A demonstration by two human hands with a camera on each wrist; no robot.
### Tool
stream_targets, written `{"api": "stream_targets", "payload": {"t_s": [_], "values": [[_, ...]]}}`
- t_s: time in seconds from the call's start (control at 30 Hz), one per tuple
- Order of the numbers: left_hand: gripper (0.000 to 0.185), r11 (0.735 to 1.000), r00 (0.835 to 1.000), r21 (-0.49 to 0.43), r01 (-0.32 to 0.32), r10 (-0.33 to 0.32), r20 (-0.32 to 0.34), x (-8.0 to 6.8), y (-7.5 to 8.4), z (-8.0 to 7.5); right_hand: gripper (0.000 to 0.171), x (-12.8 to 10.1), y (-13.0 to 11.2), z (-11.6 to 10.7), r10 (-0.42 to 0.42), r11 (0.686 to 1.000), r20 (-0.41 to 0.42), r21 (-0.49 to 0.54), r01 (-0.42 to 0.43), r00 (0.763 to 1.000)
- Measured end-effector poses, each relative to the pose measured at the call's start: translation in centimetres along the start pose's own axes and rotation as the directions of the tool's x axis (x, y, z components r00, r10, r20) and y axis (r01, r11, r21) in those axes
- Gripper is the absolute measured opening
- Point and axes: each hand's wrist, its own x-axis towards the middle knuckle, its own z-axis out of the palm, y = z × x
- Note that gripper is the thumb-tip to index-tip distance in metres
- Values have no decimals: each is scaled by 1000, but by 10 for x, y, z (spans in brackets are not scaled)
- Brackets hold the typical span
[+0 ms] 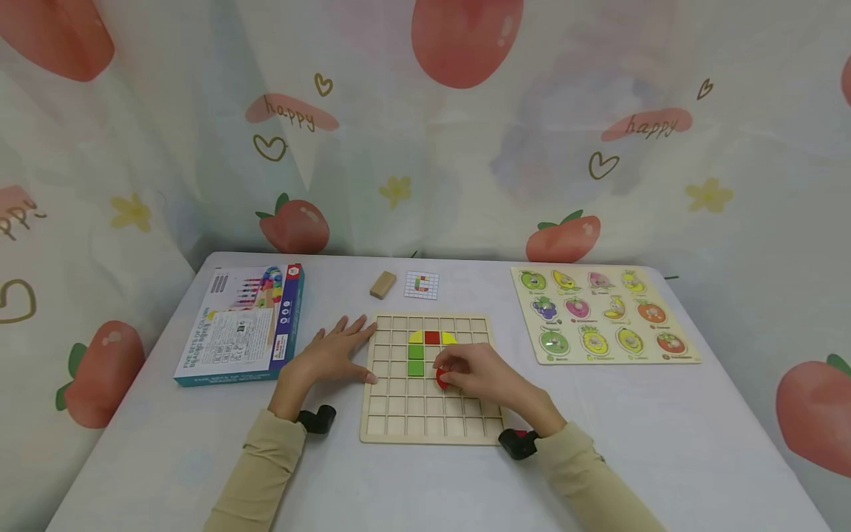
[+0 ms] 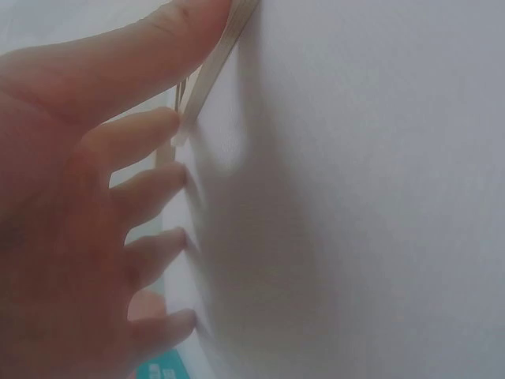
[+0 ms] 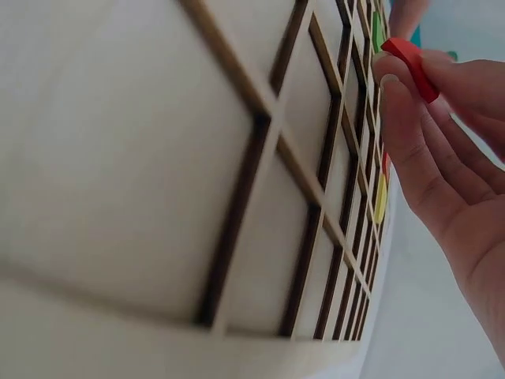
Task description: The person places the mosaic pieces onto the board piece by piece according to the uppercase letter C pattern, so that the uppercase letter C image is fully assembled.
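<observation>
Right hand (image 1: 480, 377) half-hiding red piece (image 1: 442, 380)

Pale matt wood grid board (image 1: 432, 414), smooth painted red piece (image 1: 442, 379), soft white tablecloth (image 1: 665, 443)

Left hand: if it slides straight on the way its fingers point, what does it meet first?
The left hand points right, fingertips already at the grid board edge. It would likely ride over the frame onto empty cells.

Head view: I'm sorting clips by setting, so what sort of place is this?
Probably a play corner: a table hung round with strawberry-print cloth, holding a wooden grid board, a fruit peg puzzle and a toy box.
</observation>
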Motion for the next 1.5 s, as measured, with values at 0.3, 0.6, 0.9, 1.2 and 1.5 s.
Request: {"api": "stream_targets", "payload": {"t_s": [0.3, 0.6, 0.9, 1.2, 1.5], "values": [[100, 1000, 1000, -6, 10, -10, 12, 1, 1, -1, 10, 14, -13, 9, -33, 999, 34, -21, 33, 999], [99, 1000, 1000, -4, 11, -11, 18, 1, 4, -2, 11, 23, -19, 16, -52, 999, 63, -10, 53, 997], [98, 1000, 1000, -6, 6, -6, 16, 2, 4, -3, 17, 25, -15, 21, -59, 997, 75, -42, 62, 995], [99, 1000, 1000, -4, 3, -3, 14, 2, 1, -1, 21, 26, -18, 22, -24, 997, 116, -68, 32, 993], [99, 1000, 1000, -6, -1, 1, 10, 2, -1, -1, 20, 29, -21, 24, -25, 997, 154, -75, 37, 988]]}}
